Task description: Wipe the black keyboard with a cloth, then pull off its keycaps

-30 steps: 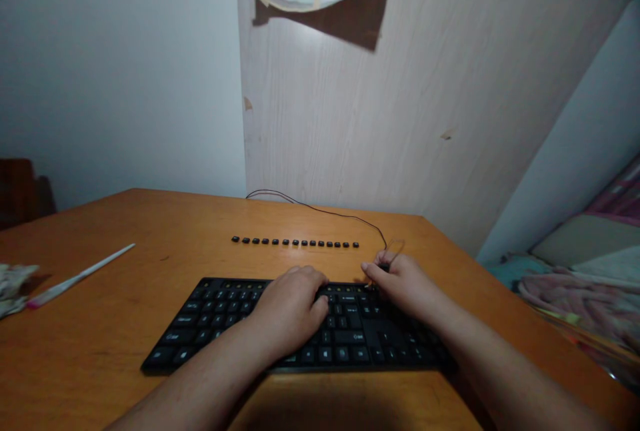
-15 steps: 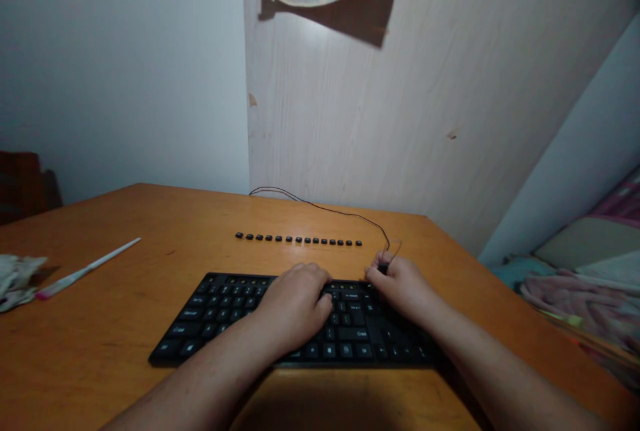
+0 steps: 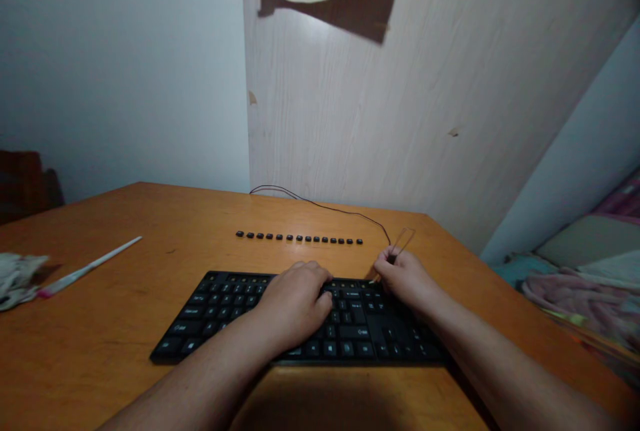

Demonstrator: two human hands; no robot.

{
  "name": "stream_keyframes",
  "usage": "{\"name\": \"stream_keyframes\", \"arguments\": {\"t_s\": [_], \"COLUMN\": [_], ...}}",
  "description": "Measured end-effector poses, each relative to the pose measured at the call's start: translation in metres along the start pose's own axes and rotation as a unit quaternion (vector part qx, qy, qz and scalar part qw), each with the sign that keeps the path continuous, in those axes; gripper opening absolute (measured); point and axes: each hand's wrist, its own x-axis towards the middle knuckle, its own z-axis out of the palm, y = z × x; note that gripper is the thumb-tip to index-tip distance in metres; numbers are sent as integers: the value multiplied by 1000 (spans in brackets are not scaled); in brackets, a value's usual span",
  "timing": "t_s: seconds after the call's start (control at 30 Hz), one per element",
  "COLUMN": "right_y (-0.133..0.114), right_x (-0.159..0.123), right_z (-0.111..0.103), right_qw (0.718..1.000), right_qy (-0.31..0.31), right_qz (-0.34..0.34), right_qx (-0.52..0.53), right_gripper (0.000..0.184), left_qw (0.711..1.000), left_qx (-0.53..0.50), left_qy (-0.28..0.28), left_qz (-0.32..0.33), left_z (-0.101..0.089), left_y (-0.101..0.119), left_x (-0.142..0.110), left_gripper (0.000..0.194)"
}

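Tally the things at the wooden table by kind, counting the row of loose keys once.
Black computer keyboard: 1
Row of small black keycaps: 1
Thin white stick with pink end: 1
Crumpled whitish wad: 1
Thin wire loop tool: 1
Total: 5

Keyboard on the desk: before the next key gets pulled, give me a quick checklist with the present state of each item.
1. Keyboard lies flat on the table: ok.
2. Left hand rests on the keys and steadies the board: ok.
3. Right hand grips the wire puller at the keyboard's far right edge: ok.
4. Puller hooked on a keycap: cannot tell, the fingers hide its tip.
5. Removed keycaps lie in one straight row behind the keyboard, apart from both hands: ok.
6. Cable runs close past the right hand and the puller: not ok, it could snag.
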Motion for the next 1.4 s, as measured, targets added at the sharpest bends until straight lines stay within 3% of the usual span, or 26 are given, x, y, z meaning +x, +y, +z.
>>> {"name": "stream_keyframes", "arguments": {"t_s": [0.2, 0.33, 0.43, 0.57, 0.67, 0.93, 1.1, 1.27, 1.4], "right_y": [-26, -40, -48, -55, -58, -62, -58, -41, -39], "right_x": [-6, -18, -30, -45, -52, -62, -58, -46, -46], "right_z": [-13, -12, -5, 6, 15, 18, 12, 14, 13], "right_qw": [997, 997, 996, 995, 993, 987, 975, 924, 895], "right_qy": [53, 26, -3, -29, -53, -85, -72, -61, -96], "right_qz": [23, 4, -33, -64, -68, -96, -210, -363, -397], "right_qx": [54, 72, 81, 77, 84, 95, 4, -100, -180], "right_gripper": [13, 17, 20, 26, 28, 33, 27, 17, 17], "left_qw": [1000, 999, 992, 955, 917, 864, 847, 820, 814], "left_qx": [4, -28, -106, -293, -396, -500, -523, -559, -565], "left_qy": [-4, 33, 75, 44, 21, 29, 39, 41, 48], "left_qz": [-2, 7, 4, -25, -24, -47, -80, -113, -121], "left_z": [0, 3, 5, 9, 13, 16, 18, 18, 16], "left_y": [-1, -1, 4, 12, 16, 20, 16, 13, 13], "left_x": [0, 0, 1, 3, 4, 7, 9, 11, 11], "left_gripper": [30, 29, 32, 39, 29, 8, 19, 11, 14]}}
